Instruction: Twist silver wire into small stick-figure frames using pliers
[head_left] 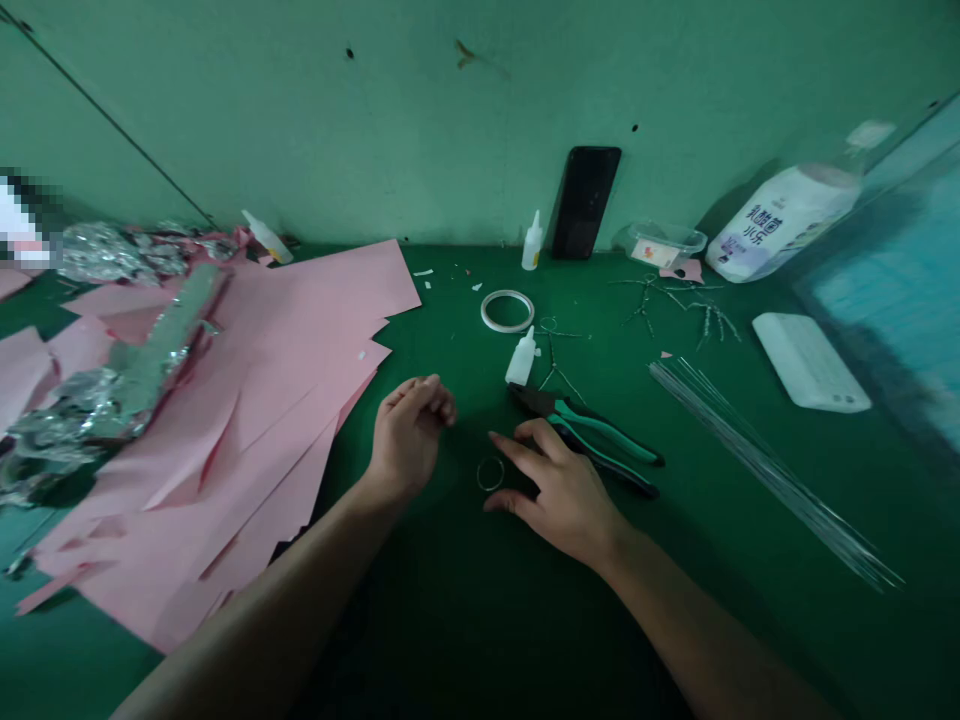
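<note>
My left hand [409, 435] hangs above the green mat [442, 610] with its fingers curled, and nothing shows in them. My right hand [559, 490] is spread, its fingers apart, and its index finger reaches towards a small wire ring [490, 474] lying between my hands. Pliers with green handles [592, 430] lie just beyond my right hand, which partly overlaps them. Farther up stand a small white glue bottle [523, 358] and a roll of white tape [508, 310].
Overlapping pink paper sheets [225, 420] and crumpled foil [82, 425] cover the left. Bent wire shapes [675, 300], a bundle of thin metal rods [772, 470], a white box [810, 360], a phone [585, 203], and a large white bottle [784, 222] lie beyond and right.
</note>
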